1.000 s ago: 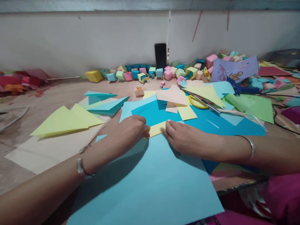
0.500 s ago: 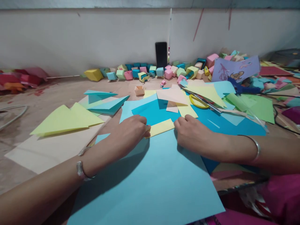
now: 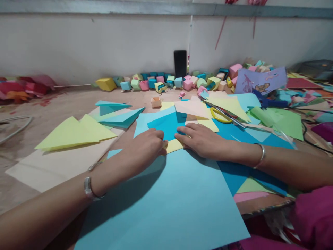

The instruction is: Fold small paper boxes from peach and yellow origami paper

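A folded yellow paper strip (image 3: 174, 146) lies on a large light blue sheet (image 3: 166, 205). Its left end is pinched between the thumb and curled fingers of my left hand (image 3: 145, 147). Flat over the strip's right part rests my right hand (image 3: 200, 140), its fingers stretched out toward the left and covering that end. Just beyond both hands is a darker blue sheet (image 3: 162, 125), with a pale peach paper (image 3: 194, 108) on top.
Scissors with yellow handles (image 3: 221, 116) lie right of the papers. Folded yellow paper (image 3: 70, 133) and blue folded paper (image 3: 125, 118) are on the left. Several paper cubes (image 3: 135, 84) line the wall near an upright phone (image 3: 180, 64). A small peach box (image 3: 156, 102) stands in front.
My right hand has gone from gripping the strip's right end to lying flat over it, further left. My left hand keeps its pinch. The view has tilted slightly upward.
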{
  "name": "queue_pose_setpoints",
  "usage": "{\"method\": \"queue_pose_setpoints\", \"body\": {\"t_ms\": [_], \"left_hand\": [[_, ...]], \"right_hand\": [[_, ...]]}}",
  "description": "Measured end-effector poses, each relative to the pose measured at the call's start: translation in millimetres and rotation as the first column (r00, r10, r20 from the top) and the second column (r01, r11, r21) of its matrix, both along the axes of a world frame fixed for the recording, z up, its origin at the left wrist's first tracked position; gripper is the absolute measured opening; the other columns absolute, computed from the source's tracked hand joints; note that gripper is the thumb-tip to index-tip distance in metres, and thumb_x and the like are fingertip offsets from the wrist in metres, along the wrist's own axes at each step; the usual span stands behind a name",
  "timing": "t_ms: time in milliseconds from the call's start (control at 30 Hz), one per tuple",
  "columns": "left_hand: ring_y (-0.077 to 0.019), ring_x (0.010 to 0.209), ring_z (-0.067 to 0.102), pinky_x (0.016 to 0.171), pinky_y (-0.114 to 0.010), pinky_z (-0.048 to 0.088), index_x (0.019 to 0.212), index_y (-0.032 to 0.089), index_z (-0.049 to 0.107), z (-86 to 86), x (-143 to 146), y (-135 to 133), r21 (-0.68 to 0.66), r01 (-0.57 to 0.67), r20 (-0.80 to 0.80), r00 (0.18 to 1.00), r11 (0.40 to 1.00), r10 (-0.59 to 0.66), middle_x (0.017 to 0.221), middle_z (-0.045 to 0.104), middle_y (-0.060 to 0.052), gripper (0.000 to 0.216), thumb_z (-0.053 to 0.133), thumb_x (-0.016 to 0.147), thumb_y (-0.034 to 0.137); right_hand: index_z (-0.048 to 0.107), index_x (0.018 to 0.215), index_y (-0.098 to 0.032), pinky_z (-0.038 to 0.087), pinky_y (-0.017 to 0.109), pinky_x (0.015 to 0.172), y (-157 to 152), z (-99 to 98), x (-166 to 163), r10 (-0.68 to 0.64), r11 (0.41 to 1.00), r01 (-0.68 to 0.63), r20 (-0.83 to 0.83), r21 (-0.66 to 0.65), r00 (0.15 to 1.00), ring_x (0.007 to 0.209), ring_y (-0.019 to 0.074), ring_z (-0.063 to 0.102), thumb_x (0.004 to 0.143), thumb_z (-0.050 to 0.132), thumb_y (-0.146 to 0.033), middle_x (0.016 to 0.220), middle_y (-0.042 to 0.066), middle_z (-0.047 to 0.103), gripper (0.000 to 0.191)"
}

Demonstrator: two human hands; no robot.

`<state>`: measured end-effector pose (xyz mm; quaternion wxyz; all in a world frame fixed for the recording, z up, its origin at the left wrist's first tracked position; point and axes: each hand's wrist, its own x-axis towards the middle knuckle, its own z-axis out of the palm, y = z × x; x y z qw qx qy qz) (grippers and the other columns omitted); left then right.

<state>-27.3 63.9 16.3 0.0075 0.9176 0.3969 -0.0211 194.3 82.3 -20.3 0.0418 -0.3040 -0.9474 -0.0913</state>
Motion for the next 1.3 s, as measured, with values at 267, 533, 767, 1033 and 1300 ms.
{"method": "queue_pose_setpoints", "body": {"t_ms": [267,533,767,1033,1300], "left_hand": [[-0.0152,0.064,0.052,0.060,-0.029,0.034,0.072,0.020,0.067,-4.0,-15.3,5.5,-0.064,0.045,0.062,0.997,0.997,-0.041,0.077,0.059,-0.003,0.018,0.055,0.084,0.015],[-0.0231,0.108,0.055,0.085,-0.036,0.051,0.121,0.015,0.053,-20.2,-2.3,9.8,0.121,-0.301,0.635,0.756,0.946,0.159,0.116,0.055,-0.012,0.061,0.041,0.065,-0.005],[-0.0190,0.101,0.064,0.086,-0.030,0.054,0.115,0.021,0.064,-24.2,1.8,4.5,0.066,0.005,0.860,0.506,0.998,-0.060,0.112,0.065,-0.008,0.034,0.069,0.081,0.017],[-0.0143,0.085,0.068,0.076,-0.025,0.057,0.110,0.022,0.071,-27.0,5.0,-2.9,0.330,0.059,0.793,0.524,0.942,-0.310,0.098,0.070,-0.007,0.029,0.068,0.083,0.012],[-0.0143,0.087,0.069,0.077,-0.025,0.058,0.109,0.025,0.071,-30.6,5.1,-4.5,0.329,0.092,0.789,0.520,0.940,-0.327,0.098,0.071,-0.006,0.028,0.064,0.085,0.011]], "right_hand": [[0.061,0.119,-0.014,0.033,0.036,0.080,6.6,-4.8,-1.1,0.014,0.999,-0.016,-0.043,-0.033,0.999,0.097,0.0241,0.045,0.097,0.044,-0.022,0.105,0.013,0.060,0.029],[0.063,0.079,-0.014,0.037,0.028,0.068,11.2,1.3,2.6,-0.104,0.979,-0.030,-0.623,-0.200,0.775,0.076,0.0161,0.049,0.084,0.056,-0.011,0.077,0.004,0.058,0.009],[0.065,0.083,-0.018,0.044,0.026,0.066,6.0,-2.9,-1.2,-0.142,0.939,-0.208,-0.861,-0.273,0.489,0.072,0.0135,0.054,0.085,0.062,-0.017,0.077,0.002,0.062,0.004],[0.072,0.107,-0.025,0.052,0.031,0.082,9.7,-18.8,-3.4,-0.053,0.942,-0.224,-0.771,-0.249,0.634,0.094,0.0162,0.067,0.086,0.053,-0.008,0.106,0.005,0.072,0.032],[0.073,0.104,-0.024,0.053,0.030,0.079,11.1,-19.8,-4.0,-0.023,0.954,-0.211,-0.756,-0.211,0.654,0.091,0.0166,0.067,0.089,0.052,-0.011,0.101,0.004,0.074,0.029]]}}
